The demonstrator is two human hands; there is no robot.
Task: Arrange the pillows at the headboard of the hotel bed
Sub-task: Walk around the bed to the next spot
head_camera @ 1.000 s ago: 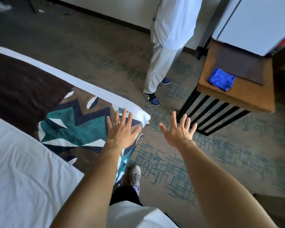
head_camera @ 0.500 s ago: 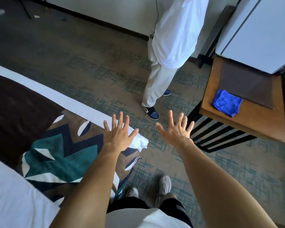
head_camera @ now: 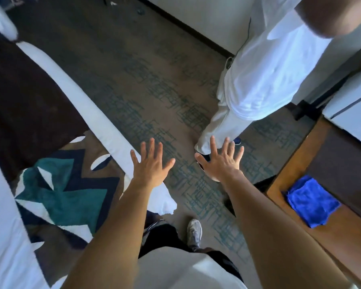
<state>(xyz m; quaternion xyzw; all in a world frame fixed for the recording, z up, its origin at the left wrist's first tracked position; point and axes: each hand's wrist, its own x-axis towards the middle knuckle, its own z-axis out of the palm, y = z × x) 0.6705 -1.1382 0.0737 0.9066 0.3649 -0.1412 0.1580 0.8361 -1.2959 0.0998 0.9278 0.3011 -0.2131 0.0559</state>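
The foot end of the hotel bed (head_camera: 6,205) fills the left side, white sheets under a runner (head_camera: 61,195) patterned in brown, teal and navy. Its white corner (head_camera: 165,201) hangs near my feet. My left hand (head_camera: 150,165) hovers over that corner, fingers spread, holding nothing. My right hand (head_camera: 221,161) is stretched out over the carpet beside it, also spread and empty. No pillow or headboard shows clearly; a white blurred shape (head_camera: 0,24) sits at the top left edge.
A person in white clothes (head_camera: 258,80) stands on the patterned carpet (head_camera: 154,90) just beyond my right hand. A wooden table (head_camera: 321,215) at the right carries a blue cloth (head_camera: 311,201) and a dark mat (head_camera: 346,163). A white cabinet (head_camera: 350,117) stands behind it.
The view has swung along the bed's foot and toward the standing person, who now appears closer. Both hands stay spread and empty, now past the bed corner.
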